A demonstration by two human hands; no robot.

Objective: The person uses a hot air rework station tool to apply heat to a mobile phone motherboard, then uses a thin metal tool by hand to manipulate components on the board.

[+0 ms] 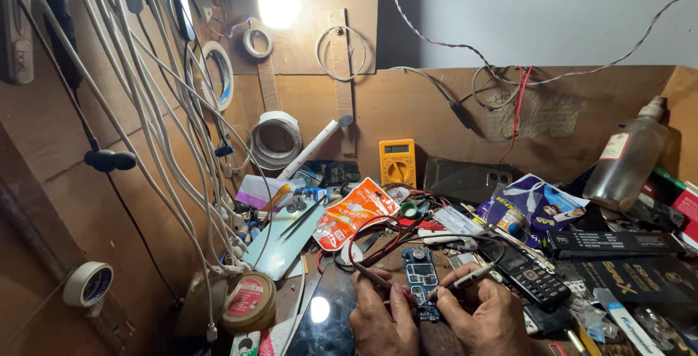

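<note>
**Blue board pinned between two hands, bottom centre**

Blue rectangular circuit board [421, 282] at bottom centre of frame, long axis running near-vertical, top end away from the wearer, lower end tucked between both hands. Left hand [382, 323] just left of the board, fingers curled around a thin red-tipped probe [372, 274] slanting up-left, thumb touching the board's left edge. Right hand [480, 320] just right of it, closed on a slim grey metal probe [469, 277] whose tip points left at the board's right edge. Both hands about equally near; board directly between them, slightly above the knuckles.

Black keypad phone [525, 272] lying diagonally, just right of the right hand. Dark glossy screen panel [323, 316] left of the left hand, reflecting the lamp.

Packages and labels: orange-and-white sachet [355, 218] tilted at centre; yellow multimeter [397, 161] upright against the wooden back wall above it; blue-and-white printed pouch [534, 207] at right centre; long black box [618, 243] with pale lettering below that; clear plastic bottle [627, 160] with red-edged label leaning at upper right; round brown tin [249, 301] with red label at lower left.
</note>
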